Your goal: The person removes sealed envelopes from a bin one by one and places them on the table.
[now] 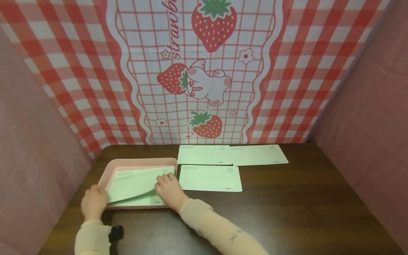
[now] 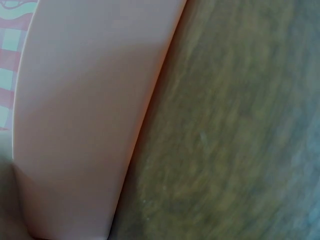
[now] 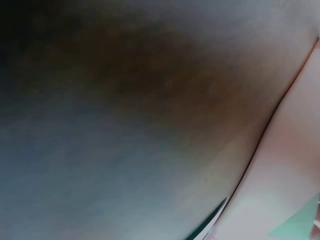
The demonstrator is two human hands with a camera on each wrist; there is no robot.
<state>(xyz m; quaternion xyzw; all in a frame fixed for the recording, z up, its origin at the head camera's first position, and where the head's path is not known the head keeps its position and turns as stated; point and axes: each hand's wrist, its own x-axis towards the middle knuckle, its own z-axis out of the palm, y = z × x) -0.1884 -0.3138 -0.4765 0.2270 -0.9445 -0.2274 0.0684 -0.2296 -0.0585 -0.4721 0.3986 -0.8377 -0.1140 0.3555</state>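
A pink tray (image 1: 140, 162) sits at the left of the table, with white envelopes lying in it. My right hand (image 1: 170, 191) pinches the right end of the top envelope (image 1: 137, 182), whose near edge bows up off another envelope (image 1: 143, 202) below. At the tray's near left corner, my left hand (image 1: 94, 202) grips the rim; its fingertips are partly hidden. The tray's outer wall (image 2: 95, 115) fills much of the left wrist view. In the right wrist view the tray's wall (image 3: 290, 150) runs down the right side.
Right of the tray, three envelopes lie flat on the brown table (image 1: 287, 205): one near the tray (image 1: 210, 179), one behind it (image 1: 204, 156), one farther right (image 1: 259, 156). A strawberry-print cloth (image 1: 197, 106) hangs behind, with pink cloth at both sides.
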